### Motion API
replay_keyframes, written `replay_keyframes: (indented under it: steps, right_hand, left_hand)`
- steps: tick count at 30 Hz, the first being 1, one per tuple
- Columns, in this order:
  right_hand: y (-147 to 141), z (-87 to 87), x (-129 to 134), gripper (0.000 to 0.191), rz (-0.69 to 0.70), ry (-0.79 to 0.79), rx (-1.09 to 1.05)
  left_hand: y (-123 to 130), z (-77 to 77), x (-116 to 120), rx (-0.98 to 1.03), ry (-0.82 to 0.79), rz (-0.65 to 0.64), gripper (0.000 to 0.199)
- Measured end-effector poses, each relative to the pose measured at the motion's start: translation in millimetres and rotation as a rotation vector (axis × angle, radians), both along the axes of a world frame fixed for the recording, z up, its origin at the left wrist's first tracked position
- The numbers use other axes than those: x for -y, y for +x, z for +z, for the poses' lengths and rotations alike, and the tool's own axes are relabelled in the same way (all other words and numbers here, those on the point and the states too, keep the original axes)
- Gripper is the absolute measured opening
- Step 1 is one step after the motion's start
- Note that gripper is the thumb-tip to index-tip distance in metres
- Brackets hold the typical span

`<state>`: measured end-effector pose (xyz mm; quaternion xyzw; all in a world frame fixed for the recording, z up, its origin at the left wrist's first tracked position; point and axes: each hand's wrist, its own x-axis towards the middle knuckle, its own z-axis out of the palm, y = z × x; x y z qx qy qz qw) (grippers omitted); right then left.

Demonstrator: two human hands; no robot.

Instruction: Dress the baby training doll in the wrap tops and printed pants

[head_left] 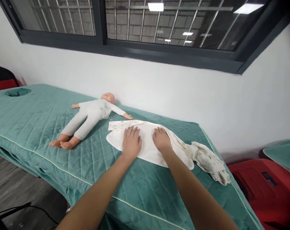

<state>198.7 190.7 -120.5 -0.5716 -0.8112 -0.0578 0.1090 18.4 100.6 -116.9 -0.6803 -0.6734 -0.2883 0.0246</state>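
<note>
A white baby garment [146, 140] lies spread on the green quilted bed cover, with one printed sleeve showing at its far left corner. My left hand [132, 140] rests flat on its left part, fingers stretched out. On its right part lies my right hand [161, 139], palm down with the fingers extended and fairly close together. Touching the garment's right end is a bunched white cloth with a small print [210, 162]; I cannot tell whether the two are joined. To the left, a baby doll [92, 111] in a white suit lies on its back, arms spread.
The green quilted bed [37, 127] has a face hole [18, 92] at its far left. A white wall and a dark-framed window [159, 48] run behind it. Red plastic chairs [262, 188] stand by the right end. A black cable [39, 208] hangs at lower left.
</note>
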Motion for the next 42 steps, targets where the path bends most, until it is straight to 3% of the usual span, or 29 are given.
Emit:
replay_keyframes:
  steps: [5, 7, 10, 18, 28, 35, 38, 42]
  right_hand:
    - [1.8, -1.7, 1.1, 0.042, 0.056, 0.061, 0.013]
    - [2.3, -2.8, -0.3, 0.042, 0.058, 0.073, 0.007]
    - [2.7, -4.3, -2.5, 0.042, 0.061, 0.08, 0.0]
    - [3.3, -7.6, -7.0, 0.043, 0.075, 0.096, 0.018]
    - [4.6, -6.4, -8.2, 0.043, 0.059, 0.087, -0.023]
    - [1.7, -4.0, -3.5, 0.043, 0.09, 0.114, 0.03]
    - [0.1, 0.3, -0.7, 0.041, 0.111, 0.128, 0.023]
    - [-0.1, 6.3, 2.0, 0.036, 0.087, 0.113, -0.028]
  left_hand:
    - [-88.1, -10.2, -8.3, 0.058, 0.054, 0.327, 0.044]
    - [-113.5, -16.6, -16.8, 0.092, -0.004, 0.376, 0.042]
    - [-129.0, -20.7, -28.6, 0.101, -0.082, 0.373, 0.033]
    - [-137.2, -15.5, -45.2, 0.176, -0.098, 0.437, 0.025]
    - [-150.9, -11.4, -67.6, 0.142, 0.074, 0.433, 0.029]
    - [-124.0, -7.4, -48.0, -0.032, 0.037, 0.331, 0.027]
    - [-114.8, -9.7, -38.4, -0.041, -0.038, 0.321, 0.032]
    - [-103.6, -2.2, -26.1, -0.05, -0.023, 0.286, 0.023]
